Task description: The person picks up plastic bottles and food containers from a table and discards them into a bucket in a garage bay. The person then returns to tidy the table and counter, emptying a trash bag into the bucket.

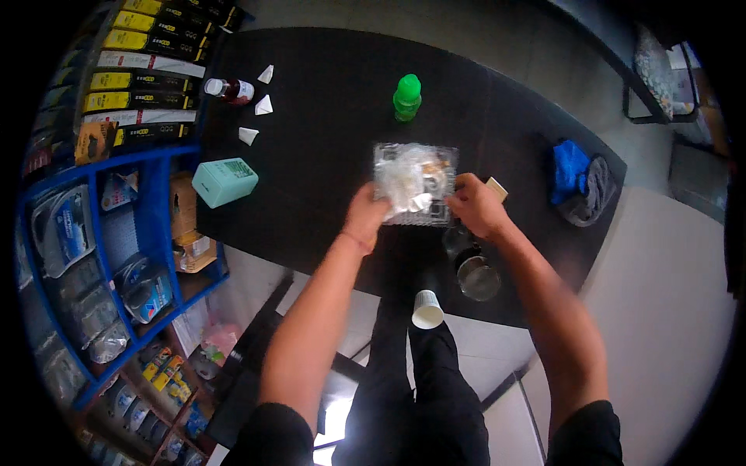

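A clear plastic tray (445, 158) hangs over the black table, between my two hands. Crumpled white paper or film (400, 179) and some small tan bits lie in it, too blurred to name. My left hand (367, 213) grips the tray's near left edge, its fingers partly hidden. On the opposite edge, my right hand (477, 206) is closed with fingertips pinching the rim. Just past the tray stands a green bottle (407, 98). A small tan block (496, 189) shows beside my right hand. Below that hand is a clear glass vessel (477, 278).
A white paper cup (427, 310) is at the black table's (326, 101) near edge. Leftward are a teal box (225, 182), a dark red bottle (231, 91) and folded white papers (264, 105). Blue cloth (571, 171) and grey cloth (594, 194) lie right. A blue shelf (163, 225) borders the left.
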The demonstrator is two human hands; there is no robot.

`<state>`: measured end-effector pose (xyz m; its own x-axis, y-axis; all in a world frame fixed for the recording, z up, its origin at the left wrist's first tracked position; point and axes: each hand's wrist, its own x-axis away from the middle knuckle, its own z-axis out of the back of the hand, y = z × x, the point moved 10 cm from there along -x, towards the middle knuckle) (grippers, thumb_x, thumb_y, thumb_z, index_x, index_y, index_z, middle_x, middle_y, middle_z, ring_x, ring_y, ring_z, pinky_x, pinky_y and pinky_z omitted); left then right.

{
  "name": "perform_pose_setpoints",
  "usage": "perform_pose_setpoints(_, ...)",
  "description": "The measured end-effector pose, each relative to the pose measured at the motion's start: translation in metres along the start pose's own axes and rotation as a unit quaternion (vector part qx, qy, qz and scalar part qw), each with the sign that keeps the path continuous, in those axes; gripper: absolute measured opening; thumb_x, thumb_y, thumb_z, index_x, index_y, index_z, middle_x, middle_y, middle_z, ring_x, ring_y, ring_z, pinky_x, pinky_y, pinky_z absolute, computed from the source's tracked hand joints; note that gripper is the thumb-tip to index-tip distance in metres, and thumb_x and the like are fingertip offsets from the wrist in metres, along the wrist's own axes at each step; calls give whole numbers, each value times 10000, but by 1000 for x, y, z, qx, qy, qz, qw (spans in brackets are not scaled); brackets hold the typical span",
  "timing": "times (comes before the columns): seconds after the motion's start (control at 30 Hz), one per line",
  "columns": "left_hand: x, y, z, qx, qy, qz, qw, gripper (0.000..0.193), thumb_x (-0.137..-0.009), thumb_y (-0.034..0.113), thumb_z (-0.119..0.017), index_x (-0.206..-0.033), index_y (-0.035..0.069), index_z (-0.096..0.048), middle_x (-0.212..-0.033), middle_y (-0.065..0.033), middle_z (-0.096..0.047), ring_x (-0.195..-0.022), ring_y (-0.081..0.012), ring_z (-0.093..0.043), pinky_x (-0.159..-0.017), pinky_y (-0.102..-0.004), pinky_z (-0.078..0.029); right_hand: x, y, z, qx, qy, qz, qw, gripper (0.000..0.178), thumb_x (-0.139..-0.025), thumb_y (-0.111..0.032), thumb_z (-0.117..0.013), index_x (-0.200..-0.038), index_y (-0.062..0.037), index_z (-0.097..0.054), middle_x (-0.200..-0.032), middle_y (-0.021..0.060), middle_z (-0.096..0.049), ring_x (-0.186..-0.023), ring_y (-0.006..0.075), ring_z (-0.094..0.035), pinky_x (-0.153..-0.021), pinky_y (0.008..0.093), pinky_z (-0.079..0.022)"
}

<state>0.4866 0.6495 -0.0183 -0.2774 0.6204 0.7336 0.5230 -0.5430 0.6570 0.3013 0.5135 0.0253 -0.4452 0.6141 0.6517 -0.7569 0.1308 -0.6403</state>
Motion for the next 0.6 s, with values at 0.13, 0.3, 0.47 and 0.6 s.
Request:
perform_pose_setpoints(0.13, 46, -10, 45, 127, 2, -21, 992, 465, -859, 32, -616, -1315, 9, -526, -1218, -97, -635, -1099, -224, -629, -922, -369, -510, 34, -45, 11, -147, -27, -20, 989, 358, -935, -173, -634, -1235, 16, -581, -1053, 123, -688, -867, 186, -667, -769, 326, -534)
perform_pose_setpoints(0.3, 139, 23, 77, 132, 9, -45, 990, 469, -868, 58, -570, -1329, 17, -494, -1259, -84, -599, -1121, -199, -591, -933, -346, -481, 114, 19, 75, -168, 112, -34, 979, 173, -946, -141, -606, -1055, -10, -629, -848, 20, -603, -730, 92, -550, -636, 244, -462)
perform_pose_setpoints(0.47, 253, 33, 97, 150, 61, -107, 981, 498, -861, 54, -575, -1349, 12, -488, -1284, -86, -592, -1175, -197, -564, -969, -333, -461, 233, 129, 72, 4, 83, -57, 995, 146, -909, -55, -569, -1040, -27, -627, -852, 46, -646, -778, 117, -606, -682, 264, -493)
perform_pose_setpoints(0.6, 348, 17, 97, 182, 127, -152, 963, 502, -862, 78, -605, -1345, 2, -496, -1313, -91, -583, -1235, -201, -534, -1054, -348, -409, 292, 147, -18, -100, -86, -105, 986, 186, -904, -68, -561, -1073, -11, -613, -873, 95, -655, -695, 160, -627, -647, 307, -526)
